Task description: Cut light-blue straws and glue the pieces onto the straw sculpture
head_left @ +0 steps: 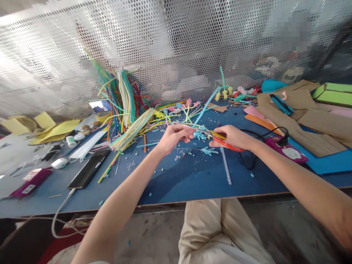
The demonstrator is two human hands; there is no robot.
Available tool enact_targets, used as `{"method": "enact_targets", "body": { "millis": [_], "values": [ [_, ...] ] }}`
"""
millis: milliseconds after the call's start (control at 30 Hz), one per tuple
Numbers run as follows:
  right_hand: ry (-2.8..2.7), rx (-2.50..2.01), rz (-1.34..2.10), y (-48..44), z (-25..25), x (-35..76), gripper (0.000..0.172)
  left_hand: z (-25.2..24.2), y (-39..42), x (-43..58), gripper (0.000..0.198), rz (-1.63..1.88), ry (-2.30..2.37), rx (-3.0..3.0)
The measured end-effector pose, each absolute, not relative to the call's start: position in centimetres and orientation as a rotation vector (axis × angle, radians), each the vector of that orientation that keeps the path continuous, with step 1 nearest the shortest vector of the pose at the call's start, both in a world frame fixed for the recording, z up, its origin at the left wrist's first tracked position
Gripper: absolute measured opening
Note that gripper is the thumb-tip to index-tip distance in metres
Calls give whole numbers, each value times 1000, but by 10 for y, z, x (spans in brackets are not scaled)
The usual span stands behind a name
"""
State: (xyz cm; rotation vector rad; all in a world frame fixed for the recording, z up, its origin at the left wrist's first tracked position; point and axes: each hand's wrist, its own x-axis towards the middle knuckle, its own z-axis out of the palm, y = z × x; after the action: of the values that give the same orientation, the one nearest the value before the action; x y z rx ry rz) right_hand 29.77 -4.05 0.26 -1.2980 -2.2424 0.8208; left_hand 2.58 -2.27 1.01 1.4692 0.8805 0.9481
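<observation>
My left hand [176,137] is closed, its thumb and fingers pinching the thin stem of a light-blue pipe-cleaner sprig [200,135] above the blue tabletop. In my right hand [232,136] are scissors [229,145] with red and yellow handles. Their metal end points left and reaches the fuzzy blue sprig; whether the blades touch it I cannot tell. Just below, a second blue sprig [209,150] with a thin bare stem lies on the table. Tiny coloured clippings [183,156] are scattered under my hands.
A large bundle of coloured pipe cleaners [128,99] stands back left, with a pale bundle [133,128] before it. A phone [89,170] and power strip [30,183] lie left. Cardboard [288,121] and another power strip [287,149] are right. A perforated metal screen [176,44] rises behind.
</observation>
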Motion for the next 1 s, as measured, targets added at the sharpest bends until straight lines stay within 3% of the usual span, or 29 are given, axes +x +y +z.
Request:
{"method": "enact_targets", "body": {
  "millis": [367,1000],
  "values": [
    [-2151,-1113,1141,-47,-1,288,48,15,-35,34,23,1037,854,1538],
    [-2225,-1181,1100,-55,9,288,46,19,-41,36,25,991,913,1698]
  ]
}}
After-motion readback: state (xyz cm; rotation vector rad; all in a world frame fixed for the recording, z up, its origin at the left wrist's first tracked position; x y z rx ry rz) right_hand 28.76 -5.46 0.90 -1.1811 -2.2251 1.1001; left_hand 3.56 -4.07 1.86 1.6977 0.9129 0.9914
